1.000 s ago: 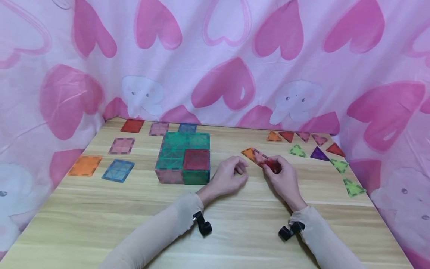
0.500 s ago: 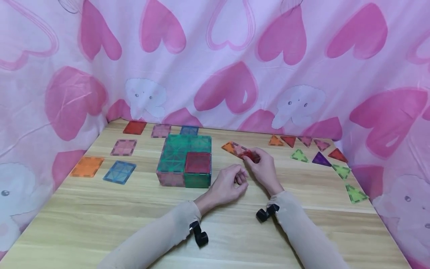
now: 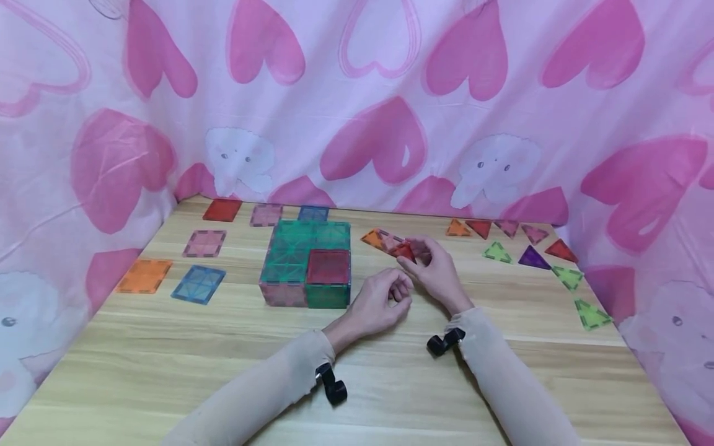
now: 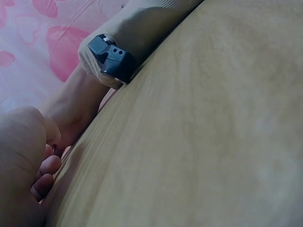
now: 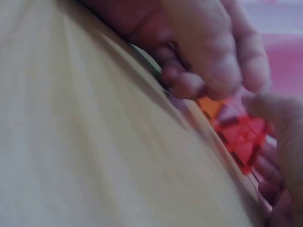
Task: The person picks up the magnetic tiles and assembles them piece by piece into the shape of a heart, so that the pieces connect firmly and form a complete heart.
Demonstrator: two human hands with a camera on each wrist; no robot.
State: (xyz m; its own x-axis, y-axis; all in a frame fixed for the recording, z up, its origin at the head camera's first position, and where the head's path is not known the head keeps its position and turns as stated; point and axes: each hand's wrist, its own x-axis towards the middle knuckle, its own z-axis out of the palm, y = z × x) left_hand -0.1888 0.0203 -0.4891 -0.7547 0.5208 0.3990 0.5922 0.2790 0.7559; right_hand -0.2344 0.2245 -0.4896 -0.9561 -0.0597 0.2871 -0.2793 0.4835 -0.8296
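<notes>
A short row of translucent magnetic tile triangles lies on the wooden table: an orange triangle [image 3: 371, 238], a pink triangle [image 3: 390, 240] and a red triangle [image 3: 403, 251]. My right hand [image 3: 437, 272] is at the row's right end, thumb and fingers spread apart around the red triangle, which shows almost whole between them. My left hand [image 3: 377, 303] rests on the table, fingers loosely curled, holding nothing. Just left of it stands a low box of magnetic tiles [image 3: 287, 254], green on top with a red square [image 3: 329, 266] at its front right corner.
Left of the box lie loose square tiles, among them an orange square [image 3: 144, 276] and a blue square [image 3: 199, 284]. Several triangles, including a purple triangle [image 3: 533, 257], curve along the right side. A pink heart-patterned curtain [image 3: 379, 142] borders the table.
My right hand has moved left, bringing the row of triangles closer to the box. Its fingers have since spread, baring more of the red triangle. My left hand has stayed put.
</notes>
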